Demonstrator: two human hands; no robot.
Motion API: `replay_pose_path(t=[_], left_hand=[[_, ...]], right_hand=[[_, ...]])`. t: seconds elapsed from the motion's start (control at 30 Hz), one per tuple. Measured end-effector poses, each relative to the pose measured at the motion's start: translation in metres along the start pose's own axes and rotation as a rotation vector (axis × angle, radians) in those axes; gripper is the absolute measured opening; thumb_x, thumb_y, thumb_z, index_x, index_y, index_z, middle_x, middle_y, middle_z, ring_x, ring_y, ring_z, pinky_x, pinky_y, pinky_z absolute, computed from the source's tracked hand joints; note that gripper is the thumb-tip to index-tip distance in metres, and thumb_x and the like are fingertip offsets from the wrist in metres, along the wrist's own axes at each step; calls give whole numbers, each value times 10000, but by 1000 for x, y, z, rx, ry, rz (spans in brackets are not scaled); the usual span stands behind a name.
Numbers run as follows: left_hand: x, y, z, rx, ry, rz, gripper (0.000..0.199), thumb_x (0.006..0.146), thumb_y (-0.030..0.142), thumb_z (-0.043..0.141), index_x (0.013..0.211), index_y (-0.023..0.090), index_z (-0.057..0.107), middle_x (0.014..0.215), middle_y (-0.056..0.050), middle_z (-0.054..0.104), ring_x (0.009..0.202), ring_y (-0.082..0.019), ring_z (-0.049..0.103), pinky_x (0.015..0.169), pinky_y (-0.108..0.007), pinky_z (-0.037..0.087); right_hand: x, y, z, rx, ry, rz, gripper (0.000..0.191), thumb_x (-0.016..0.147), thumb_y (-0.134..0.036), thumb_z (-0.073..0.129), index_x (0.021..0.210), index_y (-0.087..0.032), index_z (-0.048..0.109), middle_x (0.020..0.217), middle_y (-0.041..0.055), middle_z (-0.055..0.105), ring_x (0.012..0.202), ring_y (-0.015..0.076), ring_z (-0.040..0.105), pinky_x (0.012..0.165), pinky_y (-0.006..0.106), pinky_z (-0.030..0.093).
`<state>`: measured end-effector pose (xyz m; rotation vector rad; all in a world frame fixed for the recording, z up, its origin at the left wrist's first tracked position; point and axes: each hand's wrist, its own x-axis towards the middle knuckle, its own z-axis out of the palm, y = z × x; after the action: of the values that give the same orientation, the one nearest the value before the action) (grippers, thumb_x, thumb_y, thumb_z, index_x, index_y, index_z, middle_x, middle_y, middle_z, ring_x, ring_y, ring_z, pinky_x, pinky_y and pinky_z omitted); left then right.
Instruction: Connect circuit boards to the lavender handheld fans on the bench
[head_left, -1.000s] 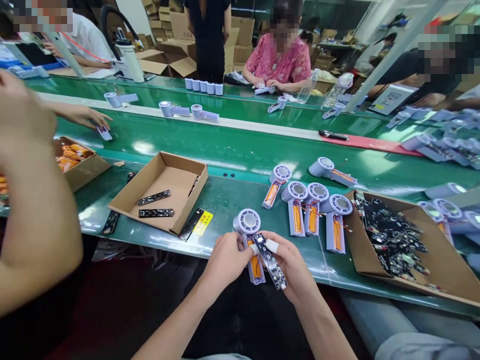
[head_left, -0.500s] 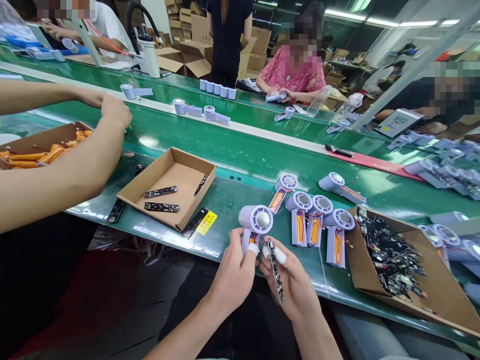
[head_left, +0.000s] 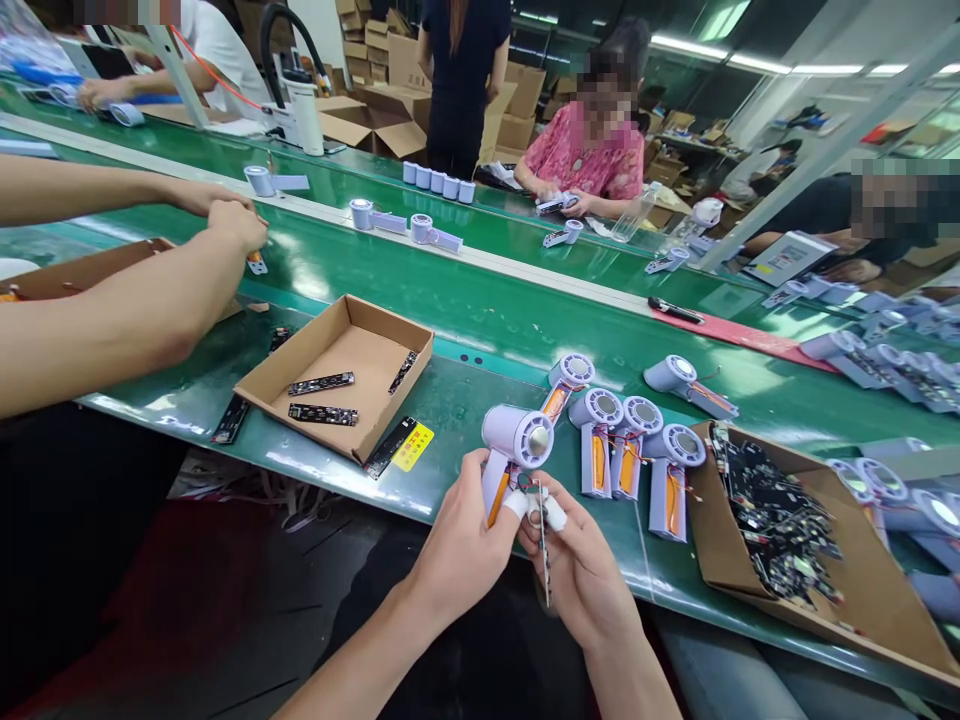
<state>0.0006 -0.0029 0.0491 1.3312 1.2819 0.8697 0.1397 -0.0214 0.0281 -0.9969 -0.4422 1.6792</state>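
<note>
Green workbench (head_left: 465, 385) amid stacked cartons (head_left: 390, 62), left hand (head_left: 469, 530) gripping a lilac fan (head_left: 517, 437), right hand (head_left: 581, 555) a circuit board (head_left: 545, 560).

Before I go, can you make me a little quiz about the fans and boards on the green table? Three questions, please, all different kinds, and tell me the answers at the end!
1. Count: how many boards can you see inside the middle box?

2. Fill in the blank: the left hand holds a fan, and the right hand holds a ____.

3. True or false: the yellow label lies inside the middle box.

Key: 1. three; 2. board; 3. false.
</note>
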Motion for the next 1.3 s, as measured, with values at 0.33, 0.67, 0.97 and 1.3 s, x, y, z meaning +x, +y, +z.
replay_pose_path(t=[0.33, 0.67, 0.97, 1.3], left_hand=[[0, -7, 5, 37, 97, -32, 99, 934, 218, 379, 983, 244, 461, 858, 3, 606, 755, -172, 553, 693, -277, 398], [4, -2, 9, 9, 125, -56, 156, 924, 213, 357, 1031, 246, 466, 870, -4, 589, 797, -194, 561, 731, -302, 405], [0, -2, 10, -67, -8, -45, 296, 865, 199, 501, 1151, 252, 444, 1041, -25, 609, 949, -208, 567, 843, -336, 419], [3, 0, 8, 5, 2, 32, 247, 912, 246, 484, 1156, 244, 447, 989, -1, 612, 885, -179, 558, 775, -292, 410]], right_hand=[[-8, 0, 15, -261, 55, -67, 290, 822, -397, 722, 1003, -240, 559, 689, -61, 539, 606, 73, 438, 570, 160, 384], [-18, 16, 14, -472, 147, -190, 401, 853, -471, 642, 1137, -254, 460, 795, -9, 610, 560, 115, 507, 503, 233, 441], [-20, -5, 8, -278, 215, -149, 352, 815, -397, 686, 1078, -236, 516, 548, -72, 504, 473, 78, 406, 446, 171, 329], [-22, 1, 9, -282, 183, -157, 290, 871, -422, 636, 1067, -241, 521, 590, -80, 455, 498, 69, 361, 452, 167, 315]])
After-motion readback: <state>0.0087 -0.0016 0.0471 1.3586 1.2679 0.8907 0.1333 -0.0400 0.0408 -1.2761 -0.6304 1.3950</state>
